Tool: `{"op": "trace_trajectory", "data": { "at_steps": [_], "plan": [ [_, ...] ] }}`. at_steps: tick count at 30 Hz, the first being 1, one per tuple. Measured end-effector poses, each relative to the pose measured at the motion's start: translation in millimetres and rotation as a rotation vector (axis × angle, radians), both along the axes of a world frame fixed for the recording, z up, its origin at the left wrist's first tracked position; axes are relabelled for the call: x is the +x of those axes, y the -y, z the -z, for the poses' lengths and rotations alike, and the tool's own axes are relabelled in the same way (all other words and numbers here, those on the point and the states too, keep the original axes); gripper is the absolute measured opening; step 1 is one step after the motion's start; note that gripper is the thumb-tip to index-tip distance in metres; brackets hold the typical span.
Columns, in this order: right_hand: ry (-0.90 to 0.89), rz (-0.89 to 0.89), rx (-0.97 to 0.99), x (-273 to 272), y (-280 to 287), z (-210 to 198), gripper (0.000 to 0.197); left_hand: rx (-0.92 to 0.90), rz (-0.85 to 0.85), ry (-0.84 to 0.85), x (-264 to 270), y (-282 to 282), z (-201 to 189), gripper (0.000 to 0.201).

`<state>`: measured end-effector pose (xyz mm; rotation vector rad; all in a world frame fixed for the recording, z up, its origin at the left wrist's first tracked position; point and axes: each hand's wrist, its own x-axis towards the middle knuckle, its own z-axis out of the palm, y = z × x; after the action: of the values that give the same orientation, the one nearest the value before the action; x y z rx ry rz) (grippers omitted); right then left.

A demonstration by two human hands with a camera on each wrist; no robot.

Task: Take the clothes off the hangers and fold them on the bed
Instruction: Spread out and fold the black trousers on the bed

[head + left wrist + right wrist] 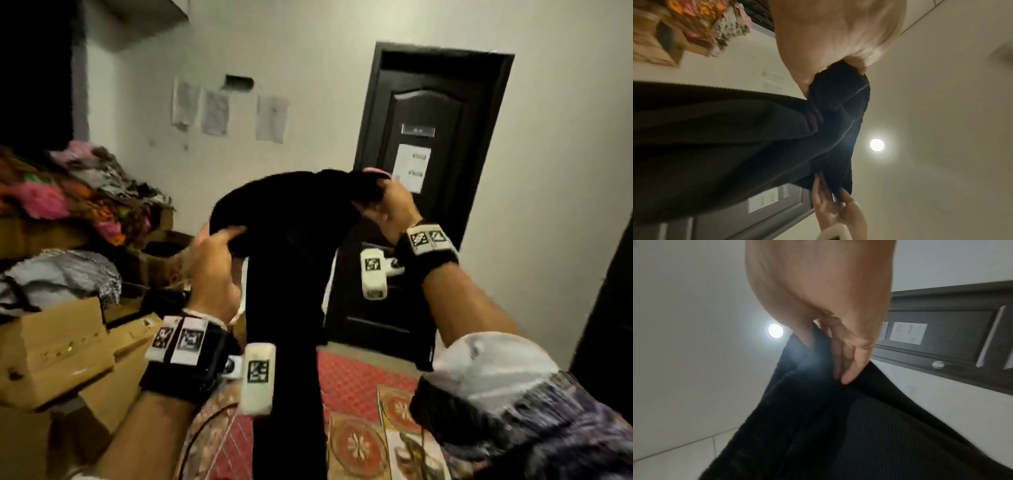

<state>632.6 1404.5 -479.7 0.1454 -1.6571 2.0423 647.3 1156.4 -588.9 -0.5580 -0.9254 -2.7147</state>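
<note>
A black ribbed garment [284,219] hangs in the air in front of me, its long body dropping down towards the bed. My left hand [222,236] grips its left shoulder, thumb over the fabric. My right hand [383,202] grips the right end, where a bit of pink hanger [375,170] pokes out above the fingers. In the left wrist view the left hand [813,71] pinches bunched black cloth [735,138]. In the right wrist view the right hand [838,345] has its fingers curled into the cloth [859,434]. Most of the hanger is hidden in the garment.
The bed with a red patterned cover [359,383] lies below. Cardboard boxes [68,346] heaped with colourful clothes [68,195] stand at the left. A dark door [431,144] is straight ahead behind the garment. A striped cloth [513,394] drapes over my right arm.
</note>
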Motion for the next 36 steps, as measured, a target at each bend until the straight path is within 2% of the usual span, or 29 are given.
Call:
{"op": "trace_trajectory", "data": {
  "at_steps": [1,3,5,7,9,11,14,16,18,20,22,25,29,31,34,36],
  "plan": [
    [-0.068,-0.010,-0.013,-1,5,-20,0.035,0.014,0.023,-0.083,5,3,-18,0.034],
    [-0.145,-0.011,-0.042,-2,10,-37,0.039,0.005,0.008,-0.151,9,3,-25,0.031],
    [-0.146,-0.019,-0.037,-1,8,-24,0.041,-0.075,-0.152,-0.109,15,-5,-1,0.027],
    [-0.063,-0.015,-0.003,0,-1,14,0.042,-0.193,-0.241,-0.068,19,-24,43,0.028],
    [0.053,0.024,0.055,-2,-21,74,0.042,-0.341,-0.230,0.018,20,-51,100,0.033],
    [0.172,0.090,0.209,-2,-42,146,0.045,-0.568,-0.256,0.115,17,-73,165,0.039],
    [0.437,0.118,0.493,14,-95,285,0.046,-0.982,-0.127,0.240,15,-107,281,0.044],
    [0.672,0.076,0.613,38,-135,375,0.033,-1.216,-0.041,0.288,20,-118,348,0.043],
    [0.887,0.087,0.830,67,-184,452,0.016,-1.391,0.052,0.346,28,-139,402,0.035],
    [1.071,0.113,1.000,97,-227,511,0.022,-1.557,0.108,0.392,33,-159,445,0.047],
    [1.217,0.195,1.087,119,-266,550,0.039,-1.662,0.147,0.352,35,-180,480,0.058],
    [1.288,0.310,1.290,127,-320,584,0.066,-1.814,0.192,0.217,34,-205,520,0.066],
    [1.247,0.257,1.461,112,-374,612,0.089,-1.953,0.185,0.081,33,-219,546,0.080],
    [1.224,0.242,1.542,96,-389,617,0.089,-1.936,0.194,0.060,27,-218,546,0.084],
    [1.286,0.174,1.673,77,-405,629,0.080,-1.887,0.217,0.076,25,-218,550,0.085],
    [1.328,0.152,1.681,78,-415,636,0.073,-1.904,0.180,0.087,23,-217,547,0.086]
  ]
}}
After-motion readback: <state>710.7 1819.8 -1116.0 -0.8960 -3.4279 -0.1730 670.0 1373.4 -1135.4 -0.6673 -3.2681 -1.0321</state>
